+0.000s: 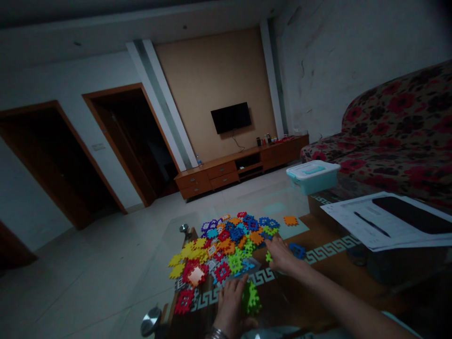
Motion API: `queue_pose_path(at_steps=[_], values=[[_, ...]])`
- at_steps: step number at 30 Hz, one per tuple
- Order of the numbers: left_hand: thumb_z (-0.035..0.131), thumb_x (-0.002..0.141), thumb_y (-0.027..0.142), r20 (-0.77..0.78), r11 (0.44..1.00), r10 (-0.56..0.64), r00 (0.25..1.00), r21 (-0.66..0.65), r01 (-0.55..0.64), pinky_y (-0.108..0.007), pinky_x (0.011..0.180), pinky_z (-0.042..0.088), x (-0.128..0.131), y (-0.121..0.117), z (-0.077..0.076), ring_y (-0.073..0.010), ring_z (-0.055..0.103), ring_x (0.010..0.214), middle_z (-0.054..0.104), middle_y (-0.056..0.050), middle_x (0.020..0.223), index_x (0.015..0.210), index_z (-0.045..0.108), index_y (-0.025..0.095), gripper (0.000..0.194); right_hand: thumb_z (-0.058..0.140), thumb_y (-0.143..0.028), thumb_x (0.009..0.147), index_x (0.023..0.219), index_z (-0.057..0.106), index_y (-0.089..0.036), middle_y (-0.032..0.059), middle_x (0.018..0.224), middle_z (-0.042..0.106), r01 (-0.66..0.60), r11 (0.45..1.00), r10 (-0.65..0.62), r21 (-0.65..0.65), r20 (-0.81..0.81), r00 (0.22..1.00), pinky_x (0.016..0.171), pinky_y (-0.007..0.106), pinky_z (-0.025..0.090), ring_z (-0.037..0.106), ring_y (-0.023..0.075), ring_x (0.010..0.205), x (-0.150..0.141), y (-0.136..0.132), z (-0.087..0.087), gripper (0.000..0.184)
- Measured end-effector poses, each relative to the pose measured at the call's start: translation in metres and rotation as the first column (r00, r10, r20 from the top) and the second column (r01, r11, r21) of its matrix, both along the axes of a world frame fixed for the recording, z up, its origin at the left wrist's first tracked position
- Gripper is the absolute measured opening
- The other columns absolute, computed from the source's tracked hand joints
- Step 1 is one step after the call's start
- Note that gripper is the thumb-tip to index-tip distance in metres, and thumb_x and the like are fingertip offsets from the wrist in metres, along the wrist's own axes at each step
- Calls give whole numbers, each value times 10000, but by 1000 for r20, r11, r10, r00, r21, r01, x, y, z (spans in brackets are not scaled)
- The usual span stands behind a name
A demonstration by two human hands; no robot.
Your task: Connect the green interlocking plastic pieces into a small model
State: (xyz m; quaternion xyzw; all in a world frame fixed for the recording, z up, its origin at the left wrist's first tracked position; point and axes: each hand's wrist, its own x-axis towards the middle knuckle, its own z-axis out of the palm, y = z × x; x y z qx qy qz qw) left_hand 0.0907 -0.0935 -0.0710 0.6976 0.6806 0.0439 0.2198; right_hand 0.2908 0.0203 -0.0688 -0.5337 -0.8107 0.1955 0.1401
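A heap of colourful interlocking plastic tiles (226, 245) lies on a glass-topped table (328, 254). My left hand (231, 303) is at the near edge, fingers curled round a green assembly of joined tiles (251, 297). My right hand (280, 254) reaches to the heap's right side and pinches a small green tile (269, 256). A blue tile (297, 250) lies just right of that hand, and an orange tile (291, 220) lies apart further back.
A white and teal lidded box (312, 175) stands at the table's far right. Papers (384, 219) with a pen (371, 223) and a dark tablet (411, 214) lie at right. A floral sofa (395, 136) is behind; a TV (231, 117) and wooden cabinet (240, 167) line the far wall.
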Motion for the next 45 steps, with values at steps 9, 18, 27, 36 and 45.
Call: queue_pose_path(at_steps=[9, 18, 27, 36, 45], values=[[609, 642, 235, 28, 995, 96, 995, 34, -97, -401, 1102, 302, -34, -9, 9, -267, 483, 1320, 577, -113, 1393, 1493, 313, 220, 902, 631, -196, 764, 1448, 384, -169, 146, 1349, 504, -497, 850, 526, 172, -249, 813, 1092, 435, 338, 434, 298, 1253, -10, -29, 0, 727], [512, 713, 253, -51, 975, 213, 976, 79, -208, -384, 1053, 386, -47, -7, 4, -249, 541, 1279, 610, -115, 1356, 1407, 461, 204, 697, 634, -140, 733, 1396, 425, -213, 115, 1250, 519, -685, 696, 718, 216, -237, 655, 1008, 356, 402, 462, 258, 1155, -45, -53, 20, 698], [566, 667, 303, 27, 983, 165, 986, 75, -166, -440, 1118, 331, -40, -9, -5, -293, 389, 1393, 446, -164, 1493, 1476, 344, 137, 856, 682, -154, 704, 1380, 456, -150, 153, 1227, 538, -570, 818, 574, 74, -157, 804, 1026, 391, 400, 480, 293, 1163, -27, -44, 28, 713], [578, 524, 102, 124, 974, 118, 985, 179, -140, -324, 1127, 355, -58, 1, -15, -245, 502, 1293, 561, -162, 1390, 1392, 470, 84, 875, 668, -150, 707, 1333, 469, -175, 143, 1253, 525, -593, 805, 588, 25, -163, 792, 1008, 408, 422, 483, 298, 1175, -38, -65, -4, 657], [595, 565, 103, 224, 959, -60, 973, 285, -6, -385, 1167, 331, -52, 6, -16, -263, 445, 1363, 481, -74, 1487, 1433, 428, 217, 892, 714, -215, 672, 1291, 492, -177, 145, 1244, 536, -530, 848, 528, 13, -109, 842, 1014, 493, 392, 477, 338, 1165, -35, -64, -3, 658]])
